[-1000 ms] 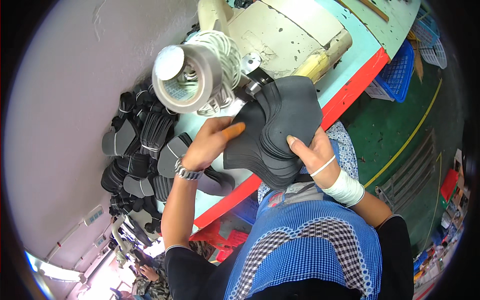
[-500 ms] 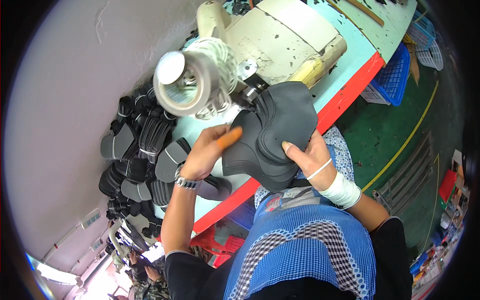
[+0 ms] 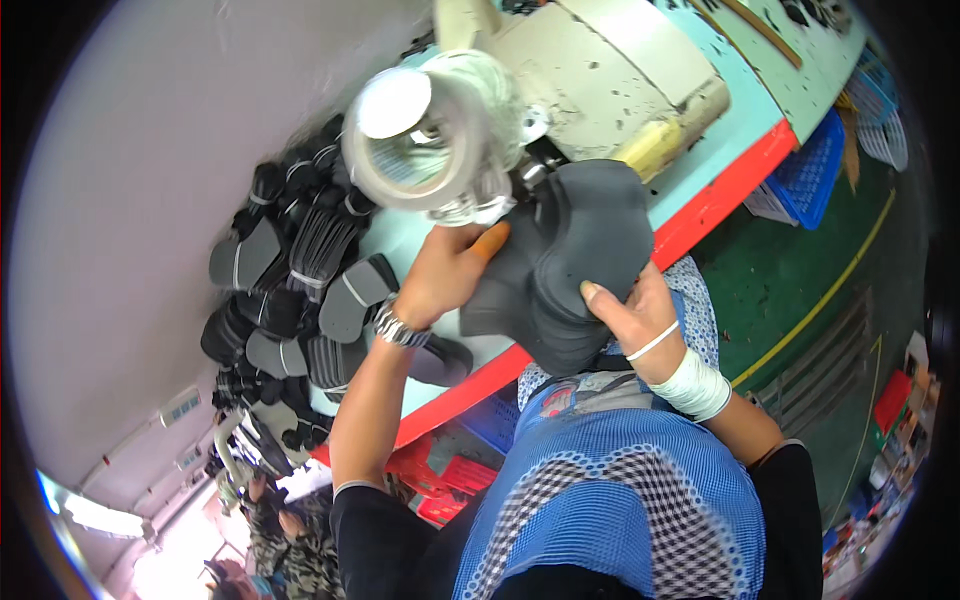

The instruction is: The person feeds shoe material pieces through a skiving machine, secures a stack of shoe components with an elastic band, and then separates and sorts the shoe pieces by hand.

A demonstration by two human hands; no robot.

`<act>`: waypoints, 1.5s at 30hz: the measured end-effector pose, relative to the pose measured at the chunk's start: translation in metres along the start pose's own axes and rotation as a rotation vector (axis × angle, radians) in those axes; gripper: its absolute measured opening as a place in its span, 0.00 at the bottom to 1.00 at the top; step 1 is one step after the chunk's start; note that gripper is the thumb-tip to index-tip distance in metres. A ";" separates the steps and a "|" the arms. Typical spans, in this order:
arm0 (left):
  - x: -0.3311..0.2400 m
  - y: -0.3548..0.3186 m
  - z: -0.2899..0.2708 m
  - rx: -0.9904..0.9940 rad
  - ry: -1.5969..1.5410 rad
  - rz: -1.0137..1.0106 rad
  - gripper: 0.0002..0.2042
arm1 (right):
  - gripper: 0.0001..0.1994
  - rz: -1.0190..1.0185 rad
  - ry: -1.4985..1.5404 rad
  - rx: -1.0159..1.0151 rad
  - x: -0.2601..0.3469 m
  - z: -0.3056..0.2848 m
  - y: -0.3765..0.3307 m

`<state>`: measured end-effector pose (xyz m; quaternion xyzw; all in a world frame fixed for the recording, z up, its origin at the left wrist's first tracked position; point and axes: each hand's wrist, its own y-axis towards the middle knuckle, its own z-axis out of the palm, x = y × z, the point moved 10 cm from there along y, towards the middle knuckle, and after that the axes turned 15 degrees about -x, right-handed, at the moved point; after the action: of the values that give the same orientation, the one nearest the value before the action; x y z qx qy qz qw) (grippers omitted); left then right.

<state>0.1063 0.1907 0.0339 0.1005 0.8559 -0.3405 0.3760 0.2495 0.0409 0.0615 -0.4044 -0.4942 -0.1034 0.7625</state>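
A fanned stack of dark grey, curved sheet pieces (image 3: 605,225) lies across my lap and the table's edge, under the working end of a cream machine (image 3: 610,75). My right hand (image 3: 645,325) grips the stack's near right side, thumb on top and fingers underneath. It wears a white band and a white wrap at the wrist. My left hand (image 3: 445,270), with an orange cover on the thumb, pinches the left edge of a grey piece close to the machine head. Its other fingers are mostly hidden.
Banded bundles of dark grey pieces (image 3: 245,260) are piled on the left against the wall. A round fitting with white cord (image 3: 415,150) stands above my left hand. The pale table has a red edge (image 3: 720,190). Blue baskets (image 3: 815,175) sit at the right; people (image 3: 290,545) are at lower left.
The view has shifted, so the machine and table sit farther right. My left hand has moved up along the stack's left edge, closer to the machine head. My right hand keeps its grip.
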 end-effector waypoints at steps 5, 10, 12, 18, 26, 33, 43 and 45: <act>-0.001 -0.024 -0.001 0.218 -0.280 -0.066 0.26 | 0.19 -0.020 -0.095 0.027 -0.004 -0.001 0.004; 0.001 -0.004 0.000 -0.032 -0.091 0.042 0.24 | 0.20 0.037 -0.047 0.039 -0.022 -0.018 0.007; 0.008 -0.005 0.001 -0.073 -0.131 0.063 0.22 | 0.21 0.050 -0.048 0.001 -0.026 -0.023 0.008; 0.010 -0.014 0.001 -0.008 -0.253 0.067 0.23 | 0.22 0.050 -0.104 0.043 -0.018 -0.011 0.007; 0.010 -0.011 0.006 0.004 -0.334 0.034 0.22 | 0.24 0.014 -0.068 0.017 -0.011 -0.015 0.006; 0.026 -0.020 0.007 0.044 -0.449 -0.058 0.14 | 0.23 -0.006 -0.042 -0.017 -0.003 -0.003 -0.001; 0.000 -0.029 0.013 0.070 -0.581 -0.170 0.12 | 0.18 0.087 -0.037 -0.076 0.003 -0.011 -0.004; 0.003 -0.026 0.014 0.093 -0.541 -0.182 0.13 | 0.18 0.119 -0.043 -0.040 -0.001 -0.010 -0.003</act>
<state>0.1012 0.1621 0.0381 -0.0542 0.7134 -0.4262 0.5536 0.2539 0.0314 0.0602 -0.4503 -0.4832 -0.0591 0.7485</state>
